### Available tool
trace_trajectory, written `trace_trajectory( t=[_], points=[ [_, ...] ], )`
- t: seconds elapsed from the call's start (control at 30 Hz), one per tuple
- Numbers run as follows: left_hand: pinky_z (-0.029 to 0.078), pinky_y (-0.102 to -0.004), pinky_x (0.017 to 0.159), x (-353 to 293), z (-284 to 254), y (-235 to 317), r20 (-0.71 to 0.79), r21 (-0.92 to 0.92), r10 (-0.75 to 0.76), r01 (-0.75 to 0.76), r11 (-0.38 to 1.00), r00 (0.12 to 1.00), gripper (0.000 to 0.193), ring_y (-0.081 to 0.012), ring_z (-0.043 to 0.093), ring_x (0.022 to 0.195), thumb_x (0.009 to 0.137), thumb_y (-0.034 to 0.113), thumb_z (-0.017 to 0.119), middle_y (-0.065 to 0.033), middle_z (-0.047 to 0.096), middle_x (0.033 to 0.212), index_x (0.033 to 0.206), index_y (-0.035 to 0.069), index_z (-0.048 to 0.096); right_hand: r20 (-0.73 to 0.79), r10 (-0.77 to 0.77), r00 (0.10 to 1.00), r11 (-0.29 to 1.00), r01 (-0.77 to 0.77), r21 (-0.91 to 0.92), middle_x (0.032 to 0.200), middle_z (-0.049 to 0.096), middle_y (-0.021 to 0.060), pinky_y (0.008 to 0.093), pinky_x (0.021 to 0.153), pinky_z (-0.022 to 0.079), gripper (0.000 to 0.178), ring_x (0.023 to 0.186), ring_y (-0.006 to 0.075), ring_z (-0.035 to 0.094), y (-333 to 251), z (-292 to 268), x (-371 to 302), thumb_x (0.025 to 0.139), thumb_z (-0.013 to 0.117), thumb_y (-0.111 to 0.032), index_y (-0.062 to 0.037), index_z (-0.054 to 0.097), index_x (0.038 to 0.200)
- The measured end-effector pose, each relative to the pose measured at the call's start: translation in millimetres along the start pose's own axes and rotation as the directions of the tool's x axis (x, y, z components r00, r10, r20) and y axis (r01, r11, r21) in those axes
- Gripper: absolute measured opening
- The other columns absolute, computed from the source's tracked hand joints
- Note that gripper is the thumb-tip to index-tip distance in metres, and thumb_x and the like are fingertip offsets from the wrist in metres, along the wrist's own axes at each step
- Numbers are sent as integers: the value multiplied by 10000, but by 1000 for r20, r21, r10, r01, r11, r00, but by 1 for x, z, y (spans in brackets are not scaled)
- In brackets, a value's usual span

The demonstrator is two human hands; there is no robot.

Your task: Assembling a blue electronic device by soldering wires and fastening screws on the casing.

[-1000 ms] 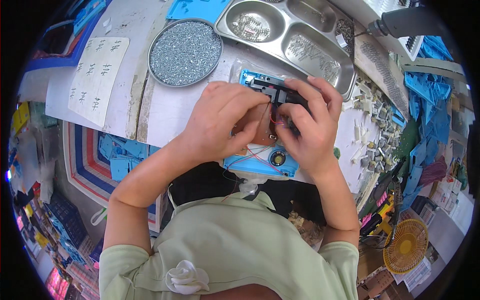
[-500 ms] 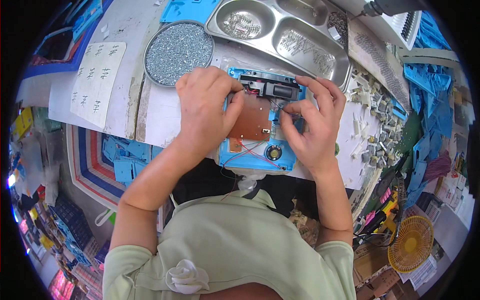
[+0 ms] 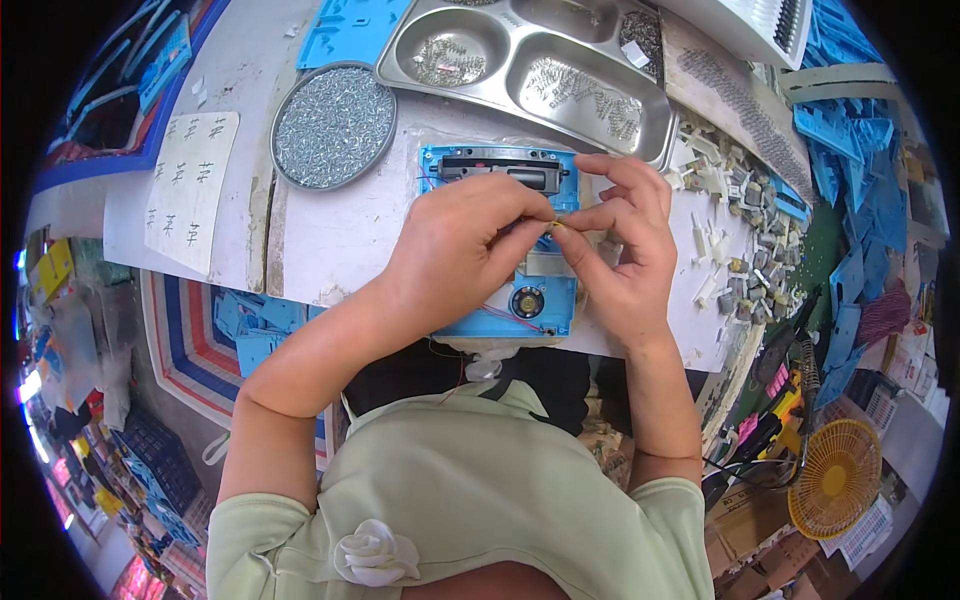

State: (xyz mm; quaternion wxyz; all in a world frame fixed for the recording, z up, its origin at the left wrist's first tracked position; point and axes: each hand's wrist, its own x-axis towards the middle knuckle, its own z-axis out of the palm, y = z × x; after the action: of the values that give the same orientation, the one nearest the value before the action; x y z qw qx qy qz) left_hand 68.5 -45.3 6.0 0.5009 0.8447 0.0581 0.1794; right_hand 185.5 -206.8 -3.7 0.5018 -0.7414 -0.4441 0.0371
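A blue plastic housing (image 3: pixel 558 296) lies on the worktable in front of me. Across its far end runs a black module (image 3: pixel 530 178), and a small round speaker (image 3: pixel 527 302) sits in its near part. My left hand (image 3: pixel 465 240) reaches over the middle of the housing, thumb and forefinger pinched together. Its fingertips meet those of my right hand (image 3: pixel 625 240), also pinched, around something tiny and yellowish, perhaps a wire end. What exactly they hold is too small to tell. Thin red wires (image 3: pixel 515 318) run beside the speaker. The brown circuit board is hidden behind my left hand.
Beyond my left hand stands a round tray (image 3: pixel 335 125) full of small screws. A steel compartment tray (image 3: pixel 460 95) with springs is at the back. Small white and grey parts (image 3: pixel 745 265) are heaped on the right. A marked paper sheet (image 3: pixel 190 190) lies left.
My left hand has moved right across the housing, covering the circuit board, and its fingertips now meet my right hand's. The view has shifted slightly, so the table things appear farther left.
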Motion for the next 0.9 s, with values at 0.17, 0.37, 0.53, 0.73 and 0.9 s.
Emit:
trace_trajectory(
  t=[0.17,0.37,0.53,0.73,0.9],
  points=[
    [528,-402,695,2,-2,5,47,-87,-144,148,985,988,101,-339,658,786,851,28,722,-136,676,855,947,24,692,-18,-12,1000,999,11,-48,1256,675,87,427,977,435,138,1241,328,486,4,3,-8,714,814,-70,-87,738,827],
    [508,-357,668,6,0,-5,5,229,271,-265,937,963,167,-259,657,754,800,-35,747,-84,664,874,941,42,699,-339,21,941,950,-124,-286,1185,684,140,435,1001,458,85,1167,321,571,-12,-79,-61,817,708,-55,-42,700,901],
    [422,-392,767,9,5,-3,-4,397,331,-302,867,944,227,-261,580,873,707,34,798,-45,635,966,908,102,716,-808,497,316,849,-368,379,1114,627,89,336,839,501,203,953,184,606,10,-200,-201,1016,606,-113,-15,571,1191],
    [347,-402,811,19,16,-5,33,500,308,-282,819,951,185,-261,535,944,670,95,799,-30,599,988,835,117,719,-885,461,68,854,-305,421,1034,641,52,306,730,464,262,770,133,552,42,-272,-263,1034,629,-214,-23,607,1212],
    [349,-400,820,20,15,-5,53,510,294,-279,814,954,171,-261,532,934,665,100,795,-26,586,970,817,123,720,-946,313,83,833,-503,232,987,635,45,306,818,462,447,831,146,554,28,-257,-205,1081,526,-366,-32,589,1372]
  ],
)
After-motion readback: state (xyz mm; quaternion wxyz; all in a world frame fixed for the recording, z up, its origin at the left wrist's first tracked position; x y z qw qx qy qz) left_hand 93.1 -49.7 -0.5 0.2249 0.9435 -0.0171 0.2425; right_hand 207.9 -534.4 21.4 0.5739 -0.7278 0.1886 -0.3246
